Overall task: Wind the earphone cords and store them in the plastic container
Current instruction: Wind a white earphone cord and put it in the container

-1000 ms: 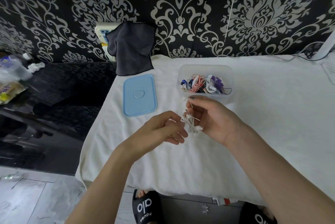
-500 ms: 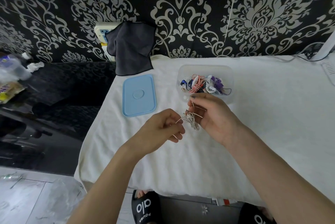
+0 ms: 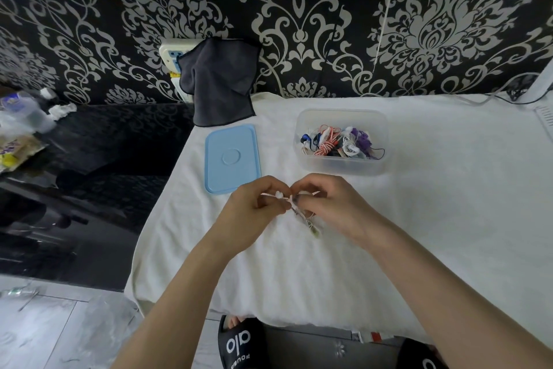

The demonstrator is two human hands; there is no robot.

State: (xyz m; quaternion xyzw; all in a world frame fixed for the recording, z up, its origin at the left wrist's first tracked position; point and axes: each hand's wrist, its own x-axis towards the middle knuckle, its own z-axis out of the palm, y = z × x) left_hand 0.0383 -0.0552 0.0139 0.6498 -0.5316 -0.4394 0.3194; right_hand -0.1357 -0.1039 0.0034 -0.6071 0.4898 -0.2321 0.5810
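A white earphone cord (image 3: 302,213) is held between both hands above the white cloth, just in front of the container. My left hand (image 3: 257,207) pinches one end with an earbud showing at its fingertips. My right hand (image 3: 332,204) grips the wound bundle, whose tail hangs down toward the cloth. The clear plastic container (image 3: 341,166) stands open behind my hands and holds several wound earphones in red, blue, purple and white (image 3: 338,144). Its blue lid (image 3: 232,157) lies flat to the left.
A white cloth (image 3: 419,234) covers the table. A dark grey towel (image 3: 220,84) hangs over a socket at the back wall. A black glossy surface with a bottle (image 3: 27,111) and packets lies to the left. Cables run at the back right corner.
Both hands have come closer together and moved slightly toward me. The cord bundle now stretches between the fingertips, with its tail hanging below my right hand.
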